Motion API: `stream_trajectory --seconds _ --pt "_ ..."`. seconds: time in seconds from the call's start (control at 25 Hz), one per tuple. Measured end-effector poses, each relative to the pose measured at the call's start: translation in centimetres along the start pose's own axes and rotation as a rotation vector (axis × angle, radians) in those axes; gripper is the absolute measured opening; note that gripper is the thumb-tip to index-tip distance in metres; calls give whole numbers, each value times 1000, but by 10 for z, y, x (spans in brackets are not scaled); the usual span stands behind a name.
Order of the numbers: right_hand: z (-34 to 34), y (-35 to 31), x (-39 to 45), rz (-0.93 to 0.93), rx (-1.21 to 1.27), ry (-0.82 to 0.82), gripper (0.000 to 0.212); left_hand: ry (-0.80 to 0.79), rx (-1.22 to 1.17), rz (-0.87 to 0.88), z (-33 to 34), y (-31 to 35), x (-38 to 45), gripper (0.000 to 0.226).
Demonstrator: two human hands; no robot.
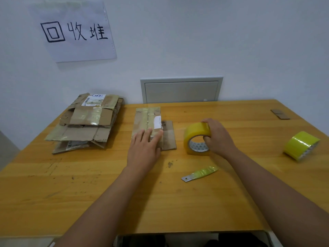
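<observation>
The tape roll (194,133) stands on edge, with bare table (160,202) open toward the near edge. The right hand (218,138) grips it, thumb in the core. The left hand (144,149), alongside, presses flat with straight fingers on the folded carton (147,118). A cutter blade (199,173) lies just nearer than the right hand, a second roll (300,145) lies well to its right, and a cardboard stack (85,123) lies left of the left hand.

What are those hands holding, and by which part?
The right hand grips the yellow tape roll: fingers over its outer rim, thumb hooked into the core. The left hand holds nothing; it presses flat on the folded cardboard box.
</observation>
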State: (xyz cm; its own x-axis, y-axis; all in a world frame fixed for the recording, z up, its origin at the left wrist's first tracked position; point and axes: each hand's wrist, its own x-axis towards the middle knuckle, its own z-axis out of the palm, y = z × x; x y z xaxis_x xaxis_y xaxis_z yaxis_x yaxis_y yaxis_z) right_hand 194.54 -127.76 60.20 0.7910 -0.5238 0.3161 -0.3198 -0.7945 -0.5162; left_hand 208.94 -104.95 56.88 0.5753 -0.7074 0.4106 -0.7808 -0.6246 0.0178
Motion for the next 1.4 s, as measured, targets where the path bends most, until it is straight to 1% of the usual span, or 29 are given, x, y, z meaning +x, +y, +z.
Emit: stream_trajectory --seconds 0.04,0.08,0.12,0.2,0.24,0.28,0.4,0.44,0.52,0.6,0.8,0.88,0.96,1.04,1.16,1.2,1.24,1.32,1.36,1.4 --pt "1 5 -3 22 4 49 54 11 11 -15 2 4 1 56" --pt "4 8 -7 63 60 69 53 18 23 -30 3 7 3 55" --pt "7 9 -11 116 146 65 53 20 36 -40 4 9 4 54" --pt "9 12 -19 191 262 -4 54 13 62 -40 5 10 5 54" --pt "8 17 -21 184 257 -30 54 12 68 -34 5 9 5 54" --pt "4 23 -20 176 231 -20 55 13 67 -29 5 7 5 55" --pt "-9 39 -15 197 141 177 54 14 51 -30 3 4 3 58" --pt "-9 41 -15 216 156 206 55 16 59 -35 3 6 3 59" --pt "-7 43 -19 250 210 179 57 7 73 -50 4 11 4 58" --pt "-5 48 -26 236 219 151 59 12 66 -58 5 13 4 58" --pt "-9 53 -24 275 197 302 60 38 30 -40 6 4 2 67" --pt "-7 48 -27 347 269 301 60 27 26 -39 7 6 1 68" --pt "-5 49 -32 436 353 254 61 31 20 -44 8 7 1 68" --pt "-5 53 -38 451 356 217 56 31 18 -48 7 5 0 68" --pt "-7 61 -36 458 319 338 39 17 3 -46 5 3 0 67" --pt "-7 61 -35 453 319 349 38 17 -1 -45 4 3 0 67" --pt "-7 62 -35 452 323 337 41 15 0 -44 3 4 0 68" --pt "-7 62 -38 488 306 328 59 1 3 -42 2 5 0 70" --pt "-7 60 -44 487 259 379 66 -4 6 -41 3 5 0 70" --pt "-7 57 -52 432 185 478 66 -2 9 -39 3 5 0 71"
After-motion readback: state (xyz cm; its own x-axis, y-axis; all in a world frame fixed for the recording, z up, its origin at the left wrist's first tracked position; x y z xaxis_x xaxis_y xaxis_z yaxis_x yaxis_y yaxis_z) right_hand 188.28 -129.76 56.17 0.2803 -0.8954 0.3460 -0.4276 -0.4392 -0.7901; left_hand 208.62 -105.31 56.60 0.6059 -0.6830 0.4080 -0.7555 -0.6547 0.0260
